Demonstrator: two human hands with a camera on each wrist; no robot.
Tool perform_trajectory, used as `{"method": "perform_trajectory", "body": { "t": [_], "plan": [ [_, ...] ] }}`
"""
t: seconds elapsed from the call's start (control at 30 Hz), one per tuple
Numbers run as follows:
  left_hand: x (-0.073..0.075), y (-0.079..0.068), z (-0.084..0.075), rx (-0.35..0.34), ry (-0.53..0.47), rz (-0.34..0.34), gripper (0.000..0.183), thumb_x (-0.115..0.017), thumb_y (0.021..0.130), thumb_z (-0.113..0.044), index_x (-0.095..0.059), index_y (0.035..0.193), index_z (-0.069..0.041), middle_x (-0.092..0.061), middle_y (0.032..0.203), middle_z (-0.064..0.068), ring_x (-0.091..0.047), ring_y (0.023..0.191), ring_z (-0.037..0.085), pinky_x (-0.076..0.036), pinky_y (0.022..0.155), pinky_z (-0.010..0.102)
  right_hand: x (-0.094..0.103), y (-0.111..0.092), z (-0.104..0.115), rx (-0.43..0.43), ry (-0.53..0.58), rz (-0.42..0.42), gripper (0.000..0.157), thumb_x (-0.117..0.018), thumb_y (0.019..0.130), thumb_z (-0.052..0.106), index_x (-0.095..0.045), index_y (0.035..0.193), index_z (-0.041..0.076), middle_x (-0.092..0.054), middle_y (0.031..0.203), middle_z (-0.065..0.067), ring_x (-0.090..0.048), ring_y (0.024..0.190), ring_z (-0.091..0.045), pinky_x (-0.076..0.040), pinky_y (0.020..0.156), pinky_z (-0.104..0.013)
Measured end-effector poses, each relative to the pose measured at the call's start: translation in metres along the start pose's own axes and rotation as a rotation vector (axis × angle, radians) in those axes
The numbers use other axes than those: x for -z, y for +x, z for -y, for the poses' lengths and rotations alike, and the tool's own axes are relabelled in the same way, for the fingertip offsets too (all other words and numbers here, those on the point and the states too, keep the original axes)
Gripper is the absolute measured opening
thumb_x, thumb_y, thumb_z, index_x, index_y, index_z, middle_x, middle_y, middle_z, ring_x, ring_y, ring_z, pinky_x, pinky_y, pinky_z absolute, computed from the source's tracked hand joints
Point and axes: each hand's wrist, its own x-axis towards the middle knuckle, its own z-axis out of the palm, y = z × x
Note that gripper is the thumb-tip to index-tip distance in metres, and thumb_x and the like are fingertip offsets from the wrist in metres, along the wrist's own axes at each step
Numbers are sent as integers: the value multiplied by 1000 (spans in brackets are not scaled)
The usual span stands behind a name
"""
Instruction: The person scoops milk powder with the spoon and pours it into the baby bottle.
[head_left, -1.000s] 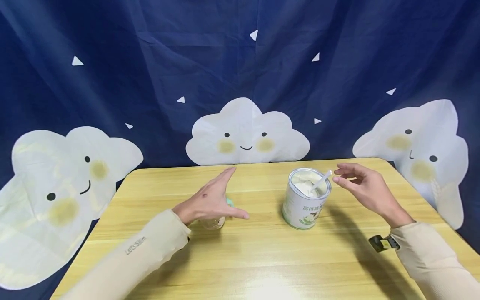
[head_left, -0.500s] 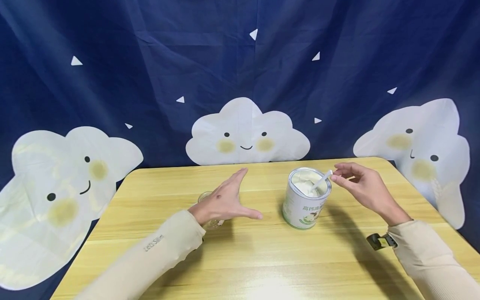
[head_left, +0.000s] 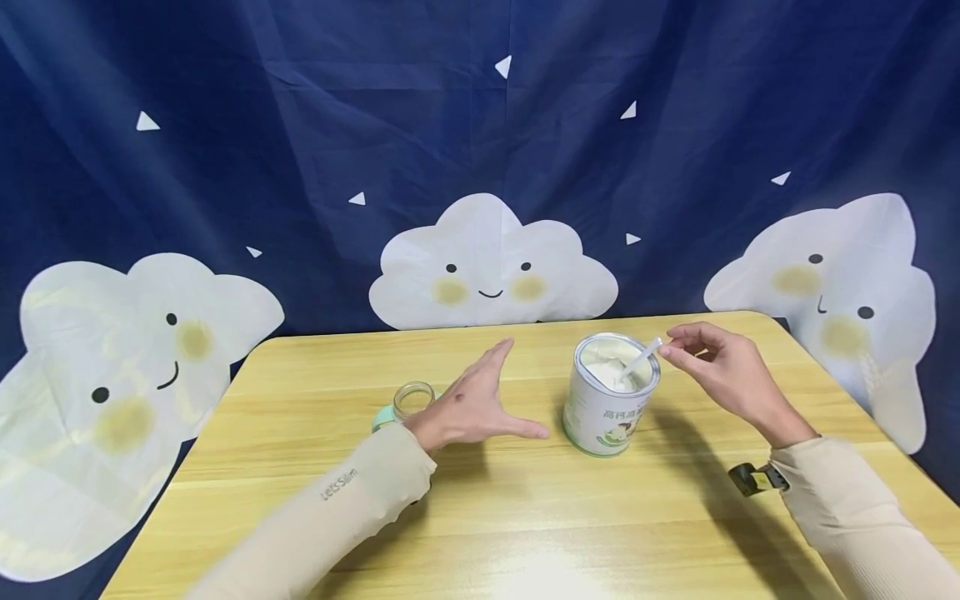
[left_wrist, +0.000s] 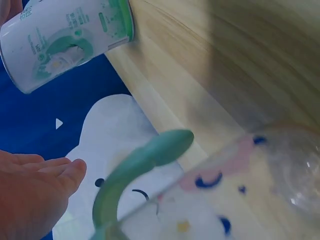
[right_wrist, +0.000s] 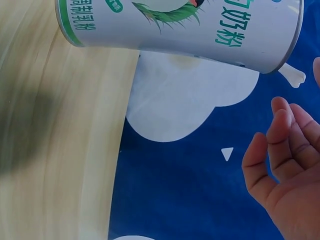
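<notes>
An open milk powder can (head_left: 603, 421) stands upright on the table, white with green print. From its pale powder leans the white handle of a scoop (head_left: 642, 357). My right hand (head_left: 723, 367) is at the handle's tip, fingers loosely bent; the right wrist view shows a small gap between the fingertips and the scoop handle (right_wrist: 294, 76). My left hand (head_left: 476, 408) is spread, thumb apart from the fingers, between the can and a clear baby bottle. The uncapped bottle (head_left: 414, 398) stands behind the left wrist, partly hidden. Its mint-green handle (left_wrist: 130, 167) shows in the left wrist view.
Everything stands on a light wooden table (head_left: 315, 371). A dark blue curtain (head_left: 420, 125) with white smiling clouds hangs behind its back edge. A small black device (head_left: 753, 479) is strapped at the right wrist.
My left hand has moved right, away from the bottle and toward the can, uncovering the bottle's mouth. The right hand has come slightly closer to the scoop handle.
</notes>
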Motion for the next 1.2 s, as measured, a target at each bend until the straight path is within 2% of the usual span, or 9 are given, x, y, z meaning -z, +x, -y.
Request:
{"method": "perform_trajectory", "body": {
  "t": [0.23,0.63,0.93,1.2],
  "plan": [
    [-10,9,-7,-11,-33,-2,133,-86,62,-66,-14,161,-14,-19,165,6,-22,149,24,-27,118,49,1,2,3,-17,-39,-3,25,-70,96,28,-71,101,3,-70,90,-10,-58,72,-8,-47,57,-19],
    [-25,24,-15,-31,-70,-14,131,-88,62,-62,-15,161,-16,-20,165,5,-22,149,24,-28,117,51,0,6,4,-46,-57,12,31,-64,99,33,-70,96,3,-67,86,-9,-55,74,-14,-45,59,-23],
    [-39,36,-22,-40,-112,-14,129,-89,63,-59,-16,161,-15,-22,164,6,-24,149,24,-29,117,50,-5,8,8,-74,-65,64,37,-59,100,40,-65,91,5,-57,77,-6,-50,71,-20,-41,58,-28],
    [-55,43,-29,-36,-182,-42,127,-90,64,-56,-20,160,-14,-25,163,4,-26,148,25,-31,116,51,-8,10,9,-50,-104,57,35,-57,101,38,-62,84,7,-51,70,-2,-47,65,-19,-37,56,-29]
  ]
}}
